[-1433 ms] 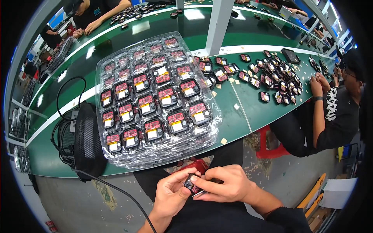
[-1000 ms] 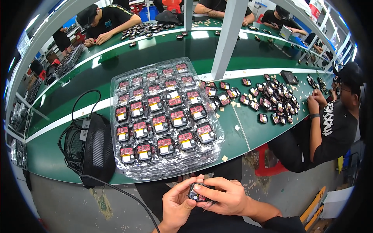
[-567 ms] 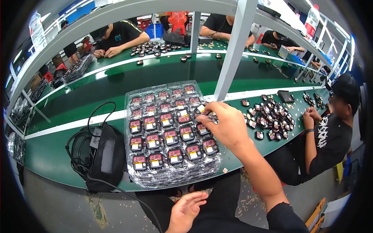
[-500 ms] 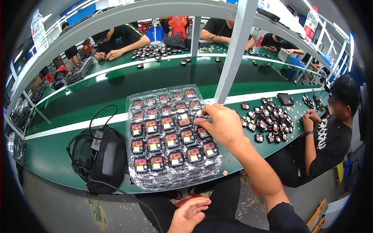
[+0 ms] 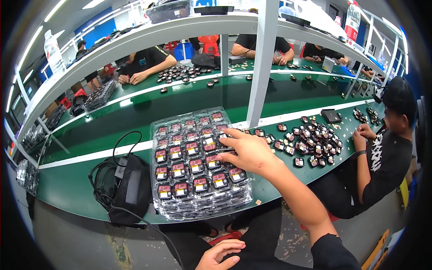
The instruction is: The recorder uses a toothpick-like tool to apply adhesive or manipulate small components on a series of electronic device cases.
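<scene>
Two hands are in view, and only one is at work: my right hand [image 5: 249, 153] is stretched out over the right side of the clear plastic tray [image 5: 200, 166], its fingers [image 5: 225, 145] spread and pressing down among the pockets, where a small red-and-black component [image 5: 209, 145] sits just under the fingertips. I cannot tell for sure whether the fingers pinch that piece or only seat it; they look loosened, flat on top, not clenched. My left hand [image 5: 220, 255] rests near me, low at the bottom edge, half curled and holding nothing. The tray is the top of a stack on the green bench [image 5: 81, 189], nearly every pocket filled with the same sort of part. Left of it lies a black pouch [image 5: 130, 189] with a coiled cable, and to the right a loose scatter of components [image 5: 310, 139] spreads toward a seated person in black [image 5: 382, 153]. I judge this to be the placing step, the piece going into its pocket. The next move, as I read it, calls for a clean lift of the hand without dragging neighbouring parts out.
</scene>
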Tool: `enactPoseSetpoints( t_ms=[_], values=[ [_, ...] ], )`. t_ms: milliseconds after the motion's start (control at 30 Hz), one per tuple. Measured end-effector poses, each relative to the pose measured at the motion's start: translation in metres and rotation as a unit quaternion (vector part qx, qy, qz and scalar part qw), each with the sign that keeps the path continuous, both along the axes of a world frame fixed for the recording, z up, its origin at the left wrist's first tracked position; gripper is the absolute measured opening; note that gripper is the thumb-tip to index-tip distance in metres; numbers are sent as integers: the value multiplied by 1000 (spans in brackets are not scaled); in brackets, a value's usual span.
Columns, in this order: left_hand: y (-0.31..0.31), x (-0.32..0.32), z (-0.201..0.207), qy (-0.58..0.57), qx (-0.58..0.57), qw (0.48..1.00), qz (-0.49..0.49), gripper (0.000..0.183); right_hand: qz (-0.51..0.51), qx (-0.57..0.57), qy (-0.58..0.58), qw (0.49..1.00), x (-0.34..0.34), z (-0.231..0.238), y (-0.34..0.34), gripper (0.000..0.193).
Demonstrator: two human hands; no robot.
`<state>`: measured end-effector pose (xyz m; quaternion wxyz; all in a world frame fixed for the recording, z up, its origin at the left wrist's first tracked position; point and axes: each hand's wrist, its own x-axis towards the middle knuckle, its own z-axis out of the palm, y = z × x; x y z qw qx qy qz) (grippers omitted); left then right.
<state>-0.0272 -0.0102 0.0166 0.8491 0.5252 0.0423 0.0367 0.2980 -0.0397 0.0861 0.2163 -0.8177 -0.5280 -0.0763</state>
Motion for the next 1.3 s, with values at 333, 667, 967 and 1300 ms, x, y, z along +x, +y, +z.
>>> enactPoseSetpoints(
  t_ms=[333,667,967,1300],
  values=[
    [-26,-10,4,20,32,999,13,34,-55,-164,22,985,-15,24,10,80],
    [-19,2,6,35,25,999,31,36,-56,-164,81,981,-14,31,9,84],
    [4,24,-3,19,-45,999,2,39,-5,-106,73,992,-10,21,-12,83],
    [15,49,-14,40,-89,994,-48,37,37,-117,117,986,1,25,-20,77]
  ],
)
